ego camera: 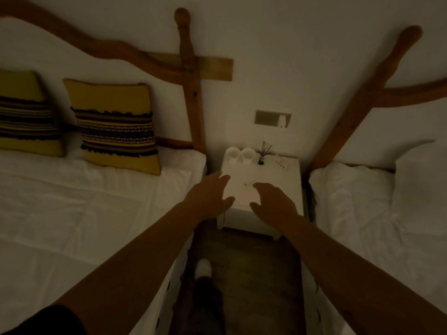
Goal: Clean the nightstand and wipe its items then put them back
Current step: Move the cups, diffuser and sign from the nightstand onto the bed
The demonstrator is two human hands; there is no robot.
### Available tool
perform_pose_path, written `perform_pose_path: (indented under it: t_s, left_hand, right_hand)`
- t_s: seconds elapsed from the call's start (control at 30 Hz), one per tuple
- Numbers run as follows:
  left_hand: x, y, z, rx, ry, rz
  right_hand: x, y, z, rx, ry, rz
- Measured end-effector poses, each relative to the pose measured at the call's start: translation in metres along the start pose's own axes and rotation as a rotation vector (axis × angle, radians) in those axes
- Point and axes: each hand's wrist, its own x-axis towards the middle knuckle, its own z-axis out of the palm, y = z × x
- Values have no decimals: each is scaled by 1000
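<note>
Reaching forward over a dim room, both bare arms stretched toward the white nightstand that stood between two beds. At far left, two yellow striped cushions leaned against the wall under a wavy wooden headboard, on the white sheet of the left bed. The left hand hovered at the nightstand's front left corner, fingers straight and spread, holding nothing; whether it touched the top could not be told in the low light. Beyond it, at the back left of the top, two white cups stood side by side, touching or nearly so, well apart from the fingertips. Just right of the cups stood a small dark plant in a tiny pot, and further right, at the back right corner, lay a small pale object too blurred to identify. The right hand hung over the front right part of the top, fingers loosely bent and apart, gripping nothing. Faint specks on the surface between the two hands were hard to make out. On the wall above sat a grey switch plate. Below, a foot in a white shoe stood on the dark floor, and the nightstand's front face was mostly hidden by the forearms. The right bed ran off the frame edge.
</note>
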Motion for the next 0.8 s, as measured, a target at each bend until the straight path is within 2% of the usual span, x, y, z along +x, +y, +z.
perform_pose_path:
  t_s: [0.2,0.43,0.63,0.8]
  left_hand:
    - [140,-71,12,-40,-46,47]
    - [273,-146,48,-28,-106,-16]
    - [353,-185,125,-92,-102,-48]
    - [412,-213,193,-97,-121,-46]
  right_hand:
    - [133,-2,32,48,-8,53]
    - [269,19,77,59,-17,89]
    - [358,49,145,80,-46,127]
    - [417,75,199,-51,64,24]
